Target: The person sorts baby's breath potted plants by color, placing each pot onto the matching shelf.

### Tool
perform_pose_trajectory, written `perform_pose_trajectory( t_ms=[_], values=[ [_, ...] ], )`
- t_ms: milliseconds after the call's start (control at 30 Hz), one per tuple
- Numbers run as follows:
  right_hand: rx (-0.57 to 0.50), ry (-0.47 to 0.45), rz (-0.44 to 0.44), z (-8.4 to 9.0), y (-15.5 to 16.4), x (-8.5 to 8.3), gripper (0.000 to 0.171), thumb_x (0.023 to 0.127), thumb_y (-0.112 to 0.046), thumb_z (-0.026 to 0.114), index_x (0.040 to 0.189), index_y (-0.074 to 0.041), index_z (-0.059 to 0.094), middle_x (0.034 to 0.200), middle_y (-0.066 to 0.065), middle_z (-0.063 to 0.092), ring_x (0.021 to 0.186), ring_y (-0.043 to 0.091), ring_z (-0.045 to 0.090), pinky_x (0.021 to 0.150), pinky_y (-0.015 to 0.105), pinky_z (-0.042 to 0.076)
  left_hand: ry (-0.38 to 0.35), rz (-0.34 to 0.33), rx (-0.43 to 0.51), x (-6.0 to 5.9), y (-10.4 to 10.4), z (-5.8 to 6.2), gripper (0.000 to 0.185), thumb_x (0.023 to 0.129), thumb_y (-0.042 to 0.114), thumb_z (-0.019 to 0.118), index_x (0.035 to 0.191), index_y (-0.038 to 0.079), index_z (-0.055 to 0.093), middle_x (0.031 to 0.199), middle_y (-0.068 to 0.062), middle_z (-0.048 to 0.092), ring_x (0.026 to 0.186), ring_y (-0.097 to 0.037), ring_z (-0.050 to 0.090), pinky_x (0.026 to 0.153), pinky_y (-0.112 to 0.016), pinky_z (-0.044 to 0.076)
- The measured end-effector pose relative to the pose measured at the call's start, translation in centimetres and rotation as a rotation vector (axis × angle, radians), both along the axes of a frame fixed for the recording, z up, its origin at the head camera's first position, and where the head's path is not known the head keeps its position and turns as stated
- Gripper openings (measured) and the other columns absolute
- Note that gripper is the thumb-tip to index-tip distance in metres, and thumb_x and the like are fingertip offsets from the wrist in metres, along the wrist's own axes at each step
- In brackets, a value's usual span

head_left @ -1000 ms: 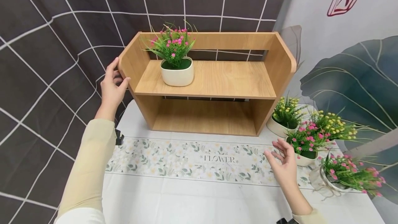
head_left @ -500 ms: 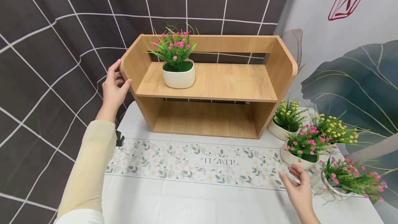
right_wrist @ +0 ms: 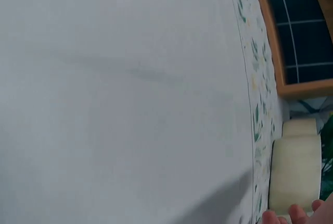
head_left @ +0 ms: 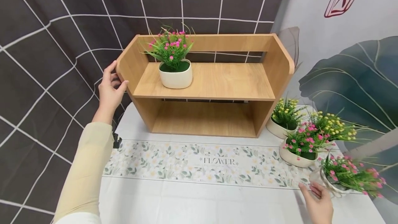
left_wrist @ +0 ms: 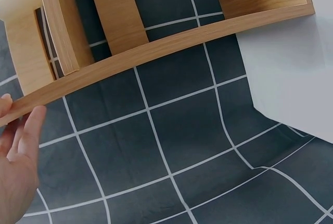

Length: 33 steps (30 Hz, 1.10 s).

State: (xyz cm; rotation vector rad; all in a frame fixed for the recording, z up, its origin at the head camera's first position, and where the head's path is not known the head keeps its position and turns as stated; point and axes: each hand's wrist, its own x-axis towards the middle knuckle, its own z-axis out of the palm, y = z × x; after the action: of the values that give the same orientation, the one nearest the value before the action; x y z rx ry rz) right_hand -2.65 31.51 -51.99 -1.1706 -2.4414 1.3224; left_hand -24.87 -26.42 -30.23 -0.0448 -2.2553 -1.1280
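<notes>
A two-tier wooden shelf [head_left: 236, 78] stands at the back of the white table [head_left: 186, 203]. My left hand [head_left: 110, 94] holds the front edge of its left side panel, thumb and fingers on either side of the board in the left wrist view. On the upper tier, toward the left, sits a cream oval pot [head_left: 176, 77] of pink flowers. My right hand [head_left: 318, 201] is low at the right, fingers loosely bent and right beside a whitish pot [head_left: 320, 179] of pink flowers tied with twine. In the right wrist view only fingertips [right_wrist: 297, 213] show, overlapping a cream pot [right_wrist: 295, 174].
Behind the twine-tied pot, by the shelf's right side, are another cream pot [head_left: 296, 158] of pink flowers, a cream pot [head_left: 276, 127] with yellow flowers and more yellow flowers [head_left: 337, 127]. A floral strip [head_left: 217, 163] crosses the table. A dark gridded curtain [head_left: 37, 96] hangs behind.
My right hand has moved down and to the right, from over the floral strip to beside the twine-tied pot. The left hand stays at the shelf panel.
</notes>
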Motion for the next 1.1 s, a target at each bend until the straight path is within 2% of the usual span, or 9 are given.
perform_pose_trajectory(
  t_ms=[167,333,433,533,700,800,900,1033,1100],
  values=[
    [0.052,-0.036,-0.13,0.3,1.3,0.6,0.065,0.086,-0.046,0.06,0.126,0.004,0.047,0.096,0.004,0.055,0.076,-0.006,0.038,0.064,0.02,0.035,0.005,0.0,0.001,0.1,-0.1,0.1,0.065,0.087,-0.002,0.062,0.145,0.016,0.038,0.127,-0.02,0.057,0.103,-0.033,0.06,0.073,-0.007,0.045],
    [0.059,-0.018,-0.213,0.6,2.8,1.2,0.051,0.083,-0.051,0.061,0.101,-0.005,0.049,0.078,-0.014,0.042,0.062,-0.012,0.028,0.062,0.018,0.029,0.017,-0.004,0.008,0.1,-0.1,0.0,0.065,0.087,-0.003,0.061,0.144,0.016,0.038,0.124,-0.021,0.058,0.101,-0.034,0.059,0.07,-0.003,0.042],
    [0.075,0.035,-0.286,0.5,3.2,1.4,0.037,0.08,-0.05,0.064,0.088,-0.023,0.04,0.081,-0.009,0.038,0.062,-0.01,0.026,0.061,0.018,0.026,0.018,-0.004,0.005,0.1,0.0,0.0,0.065,0.087,-0.003,0.062,0.144,0.016,0.038,0.123,-0.022,0.059,0.1,-0.034,0.059,0.07,-0.003,0.042],
    [0.102,0.123,-0.353,0.4,3.3,1.3,0.04,0.08,-0.046,0.067,0.085,-0.035,0.029,0.084,-0.007,0.03,0.067,-0.008,0.022,0.067,0.016,0.021,0.016,-0.003,0.002,0.0,0.0,-0.1,0.065,0.087,-0.003,0.062,0.145,0.016,0.038,0.123,-0.022,0.059,0.101,-0.034,0.059,0.07,-0.003,0.043],
    [0.069,0.178,-0.371,-0.1,4.2,1.0,0.04,0.08,-0.045,0.067,0.101,-0.038,0.033,0.092,-0.018,0.021,0.08,-0.01,0.017,0.083,0.018,0.024,0.006,-0.005,0.006,0.0,-0.1,-0.1,0.065,0.087,-0.002,0.061,0.145,0.016,0.037,0.125,-0.022,0.058,0.103,-0.034,0.06,0.071,-0.004,0.044],
    [0.025,0.157,-0.329,-0.3,4.9,0.7,0.064,0.081,-0.043,0.067,0.134,-0.02,0.038,0.111,-0.019,0.028,0.104,-0.001,0.033,0.1,0.025,0.029,-0.002,0.0,0.007,0.1,-0.2,-0.1,0.065,0.087,-0.002,0.061,0.145,0.017,0.037,0.125,-0.021,0.058,0.103,-0.034,0.06,0.073,-0.008,0.047],
    [0.005,0.181,-0.293,-0.5,5.5,0.5,0.08,0.082,-0.04,0.068,0.146,-0.009,0.03,0.133,-0.008,0.033,0.128,0.015,0.033,0.112,0.036,0.027,-0.009,0.001,0.011,0.2,-0.2,0.0,0.066,0.087,-0.002,0.06,0.145,0.018,0.037,0.125,-0.021,0.058,0.104,-0.034,0.061,0.073,-0.009,0.048],
    [0.034,0.255,-0.249,-0.9,6.3,0.2,0.066,0.081,-0.034,0.072,0.139,-0.025,0.042,0.12,-0.019,0.044,0.109,-0.002,0.045,0.091,0.029,0.039,-0.02,-0.004,0.009,0.2,-0.1,0.1,0.067,0.087,-0.002,0.06,0.145,0.019,0.036,0.126,-0.021,0.058,0.105,-0.035,0.06,0.072,-0.007,0.047],
    [0.013,0.303,-0.218,-1.0,6.8,0.1,0.063,0.081,-0.028,0.074,0.136,-0.033,0.043,0.109,-0.029,0.04,0.097,-0.012,0.04,0.082,0.021,0.036,-0.02,-0.006,0.007,0.1,-0.1,0.2,0.067,0.087,-0.002,0.061,0.146,0.019,0.036,0.126,-0.021,0.058,0.105,-0.035,0.061,0.071,-0.007,0.047]
  ],
)
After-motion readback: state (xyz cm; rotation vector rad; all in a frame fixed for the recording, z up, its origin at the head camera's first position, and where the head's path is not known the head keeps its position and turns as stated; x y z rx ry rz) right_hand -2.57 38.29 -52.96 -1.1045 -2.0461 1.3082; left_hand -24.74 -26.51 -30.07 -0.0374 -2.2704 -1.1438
